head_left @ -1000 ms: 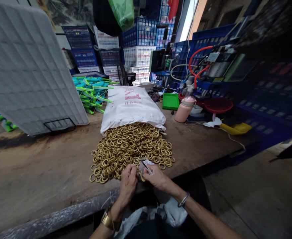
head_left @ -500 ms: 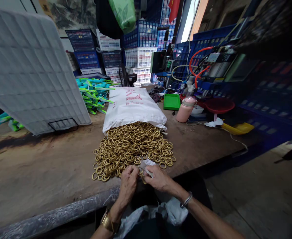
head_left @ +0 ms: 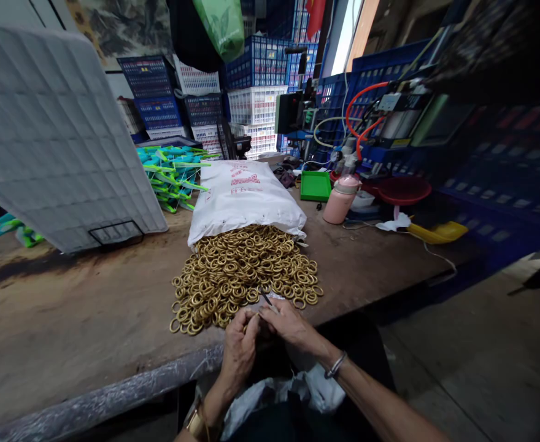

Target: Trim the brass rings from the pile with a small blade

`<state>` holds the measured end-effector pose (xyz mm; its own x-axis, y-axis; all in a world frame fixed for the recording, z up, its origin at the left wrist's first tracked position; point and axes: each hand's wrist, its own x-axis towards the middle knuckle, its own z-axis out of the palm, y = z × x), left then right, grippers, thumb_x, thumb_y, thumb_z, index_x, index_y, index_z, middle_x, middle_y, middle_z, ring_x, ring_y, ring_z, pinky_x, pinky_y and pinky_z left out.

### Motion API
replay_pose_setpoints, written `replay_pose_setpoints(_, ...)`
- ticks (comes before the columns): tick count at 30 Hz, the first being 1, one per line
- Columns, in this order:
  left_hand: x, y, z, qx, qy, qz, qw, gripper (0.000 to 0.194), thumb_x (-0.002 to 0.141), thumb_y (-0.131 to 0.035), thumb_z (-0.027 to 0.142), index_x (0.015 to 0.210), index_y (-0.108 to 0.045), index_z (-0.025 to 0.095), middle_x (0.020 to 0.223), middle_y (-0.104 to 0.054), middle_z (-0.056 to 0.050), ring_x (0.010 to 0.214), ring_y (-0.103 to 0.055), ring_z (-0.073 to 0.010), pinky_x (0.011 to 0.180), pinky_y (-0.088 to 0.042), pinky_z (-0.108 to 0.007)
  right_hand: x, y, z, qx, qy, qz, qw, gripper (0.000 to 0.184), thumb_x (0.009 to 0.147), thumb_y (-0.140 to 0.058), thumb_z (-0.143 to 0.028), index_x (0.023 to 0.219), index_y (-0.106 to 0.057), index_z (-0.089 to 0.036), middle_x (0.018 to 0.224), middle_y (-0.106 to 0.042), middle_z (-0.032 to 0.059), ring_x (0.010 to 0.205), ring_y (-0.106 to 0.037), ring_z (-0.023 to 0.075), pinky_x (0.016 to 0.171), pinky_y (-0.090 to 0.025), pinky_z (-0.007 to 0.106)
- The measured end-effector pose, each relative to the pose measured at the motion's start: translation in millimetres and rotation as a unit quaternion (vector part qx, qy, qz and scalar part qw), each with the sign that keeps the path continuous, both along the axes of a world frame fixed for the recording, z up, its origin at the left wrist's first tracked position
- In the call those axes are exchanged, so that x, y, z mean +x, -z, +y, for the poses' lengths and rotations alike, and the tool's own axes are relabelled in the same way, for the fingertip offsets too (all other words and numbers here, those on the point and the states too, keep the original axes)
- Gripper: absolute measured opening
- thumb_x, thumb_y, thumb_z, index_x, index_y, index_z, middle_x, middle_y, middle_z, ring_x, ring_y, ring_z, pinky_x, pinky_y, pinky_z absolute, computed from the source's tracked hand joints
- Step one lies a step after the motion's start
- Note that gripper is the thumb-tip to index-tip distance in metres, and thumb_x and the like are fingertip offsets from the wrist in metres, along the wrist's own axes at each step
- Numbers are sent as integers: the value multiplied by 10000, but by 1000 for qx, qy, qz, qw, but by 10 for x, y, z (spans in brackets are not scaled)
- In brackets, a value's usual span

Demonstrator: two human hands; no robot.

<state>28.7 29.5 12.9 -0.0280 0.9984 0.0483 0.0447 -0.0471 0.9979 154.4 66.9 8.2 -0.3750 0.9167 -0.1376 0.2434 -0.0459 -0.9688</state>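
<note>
Brass-coloured rings [head_left: 237, 270] lie heaped on the brown table [head_left: 90, 319], spread before the mouth of a white sack [head_left: 251, 199] with red print. At the near edge of the heap, the right hand [head_left: 289, 321] is closed around a slim tool [head_left: 269, 302], whose dark tip points toward the rings. The left hand [head_left: 240, 348] is narrow, thumb and fingertips drawn together just beside the right one; whether it grips a ring I cannot tell. Right of the sack are a green tray [head_left: 315, 187] and a pink bottle [head_left: 340, 204].
</note>
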Motion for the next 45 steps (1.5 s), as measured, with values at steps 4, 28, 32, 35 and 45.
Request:
replay_pose_setpoints(4, -11, 42, -47, -111, 32, -100, 988, 219, 761, -519, 380, 698, -511, 170, 535, -489, 54, 423, -391, -63, 430, -325, -180, 2, -25, -2, 12, 25, -44, 999, 172, 726, -449, -277, 591, -403, -180, 520, -376, -65, 507, -342, 71, 469, -270, 183)
replay_pose_setpoints(28, 2, 143, -278, -175, 31, -168, 970, 302, 752, -495, 494, 782, -405, 208, 510, -420, 95, 347, -288, -33, 339, -242, -148, 75, -117, -380, 177, -102, -357, 911, 206, 721, -380, -119, 873, -509, -172, 667, -543, 8, 603, -476, 125, 570, -269, 234)
replay_pose_setpoints(32, 16, 124, -298, -185, 14, -159, 970, 344, 721, -505, 534, 763, -401, 209, 503, -405, 97, 340, -272, -31, 331, -221, -148, 57, -206, -414, 176, -96, -385, 901, 211, 720, -371, -124, 883, -496, -171, 699, -560, 24, 638, -498, 141, 591, -281, 243)
replay_pose_setpoints(35, 19, 128, -309, -179, 4, -158, 971, 351, 714, -507, 541, 749, -403, 207, 512, -397, 94, 353, -275, -30, 341, -219, -145, 46, -229, -420, 169, -97, -390, 900, 216, 708, -368, -111, 880, -487, -166, 699, -565, 29, 640, -502, 144, 589, -281, 248)
replay_pose_setpoints(45, 31, 123, -470, -167, -7, -143, 975, 401, 699, -518, 569, 617, -437, 185, 399, -329, 96, 327, -241, -32, 332, -178, -159, 174, 81, -375, 218, -68, -399, 888, 246, 744, -376, -138, 964, -484, -137, 768, -569, 61, 690, -498, 158, 594, -277, 255)
